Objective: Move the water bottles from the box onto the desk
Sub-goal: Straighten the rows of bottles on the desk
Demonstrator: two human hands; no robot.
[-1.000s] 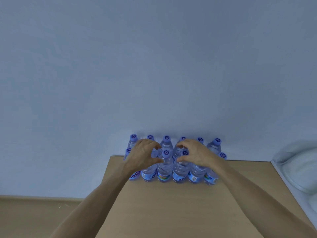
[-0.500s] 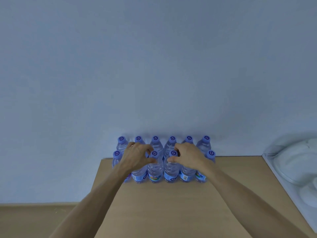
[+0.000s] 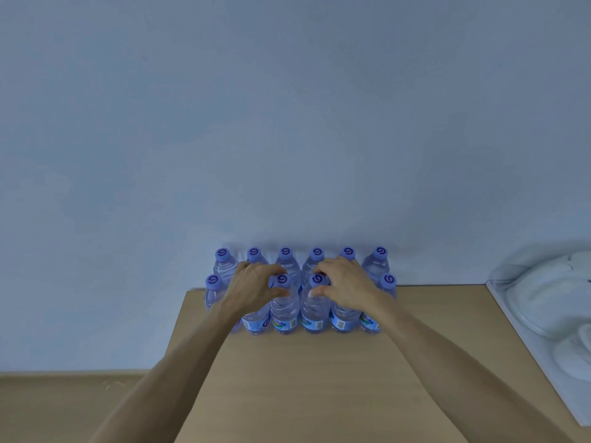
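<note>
Worktop (image 3: pixel 319 378) of pale wood carries two rows of capped water bottles (image 3: pixel 374 266) at its far edge. Left hand (image 3: pixel 256 287) curls its grip round one front-row bottle's (image 3: pixel 284 310) neck; right hand (image 3: pixel 347 282) grasps the neighbouring bottle (image 3: pixel 315 311) just beside it.

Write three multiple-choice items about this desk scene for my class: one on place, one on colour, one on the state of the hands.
1. Where do the clear plastic water bottles stand?
A. at the wooden desk's far edge, by the wall
B. on the floor
C. at the desk's near edge

2. What colour are the caps?
A. red
B. purple
C. green

3. What are the left hand and right hand doing?
A. lying flat on the desk
B. hanging by the sides
C. curled around bottle tops

Answers: 1 A, two rows stand against the wall; 2 B, every visible cap is purple; 3 C, each hand's fingers curl around front-row bottle tops.
</note>
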